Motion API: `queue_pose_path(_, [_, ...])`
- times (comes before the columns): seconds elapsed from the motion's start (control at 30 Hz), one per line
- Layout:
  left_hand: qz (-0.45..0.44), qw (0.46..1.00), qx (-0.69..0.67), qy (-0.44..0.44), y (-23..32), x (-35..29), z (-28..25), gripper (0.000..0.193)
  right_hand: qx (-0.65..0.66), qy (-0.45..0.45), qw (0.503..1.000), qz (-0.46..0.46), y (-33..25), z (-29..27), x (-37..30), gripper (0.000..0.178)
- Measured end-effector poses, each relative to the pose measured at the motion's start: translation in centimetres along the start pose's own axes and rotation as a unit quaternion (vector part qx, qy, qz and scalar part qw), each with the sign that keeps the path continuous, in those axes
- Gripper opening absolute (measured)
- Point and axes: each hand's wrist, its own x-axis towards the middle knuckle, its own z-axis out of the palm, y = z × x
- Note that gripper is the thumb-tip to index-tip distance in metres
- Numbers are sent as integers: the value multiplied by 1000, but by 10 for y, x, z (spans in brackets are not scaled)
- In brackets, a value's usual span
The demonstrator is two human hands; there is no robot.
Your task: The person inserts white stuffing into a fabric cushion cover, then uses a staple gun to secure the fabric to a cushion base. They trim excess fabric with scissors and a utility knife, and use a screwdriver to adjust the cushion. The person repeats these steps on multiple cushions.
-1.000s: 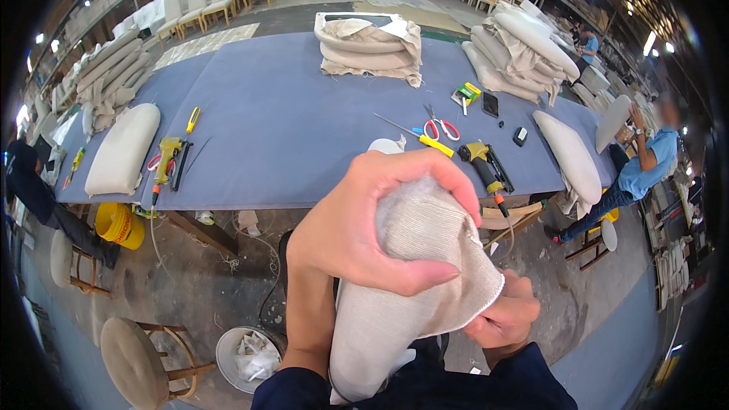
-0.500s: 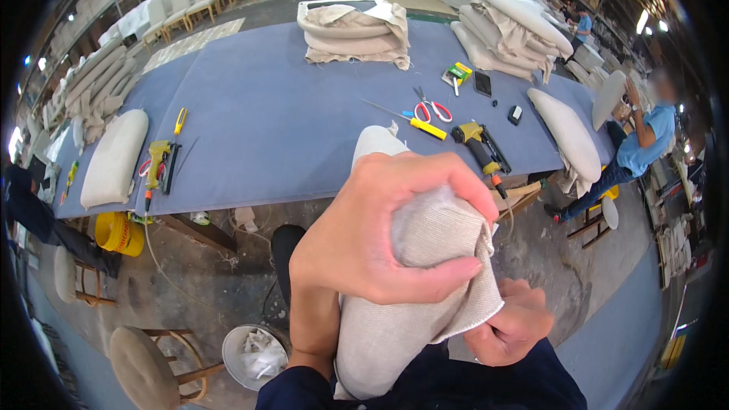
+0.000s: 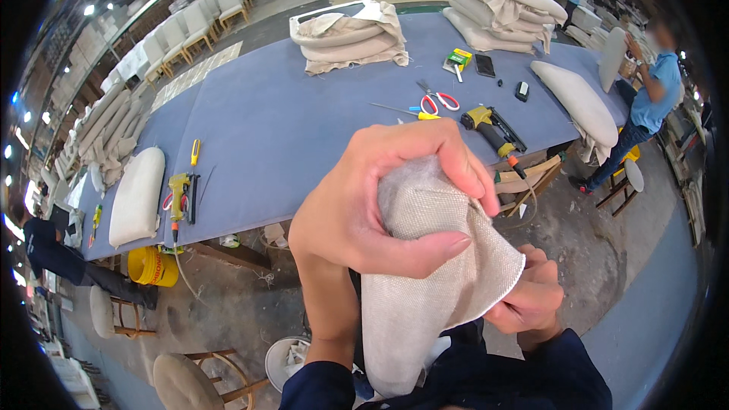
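We stand over a long blue fabric-covered table [image 3: 288, 129] that runs across the view ahead of us. On its far edge lies a stack of beige upholstered seat cushions [image 3: 349, 38], with a second, taller pile of cream cushions [image 3: 501, 7] to the right, and a single pale oblong cushion [image 3: 137, 197] rests on the near left corner. Closest to us is the beige coarse-woven fabric piece [image 3: 425, 273], held up in front of our chest, well above the floor and nearer than the table. Its long axis runs nearly up and down: the bunched top end points up and away toward the table, and the loose lower end hangs down toward our dark sleeves. The weave is open and grainy, the top is crumpled to a greyish fuzzy knob, and the right edge shows a thin pale hem. Our left hand [image 3: 380, 212] has its grip clenched around that bunched top, thumb pressed across the front. Our right hand [image 3: 531, 296] pinches the lower right edge, its grip closed on the cloth. Smaller things lie on the table: a yellow-and-black staple gun [image 3: 492, 127], red-handled scissors [image 3: 437, 99] and a yellow screwdriver [image 3: 194, 153].
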Motion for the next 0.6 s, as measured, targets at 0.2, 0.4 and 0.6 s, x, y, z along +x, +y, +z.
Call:
queue_pose_path(0.2, [-95, 990, 0, 105, 7, -7, 28, 30, -18, -16, 999, -30, -5, -6, 5, 13])
queue_pose_path(0.4, [-125, 982, -17, 143, 7, -5, 42, 29, 9, 16, 999, 29, -20, -5, -1, 18])
queue_pose_path(0.6, [-98, 980, -26, 173, 1, -7, 47, 25, 21, 46, 996, 76, -27, 0, 11, 14])
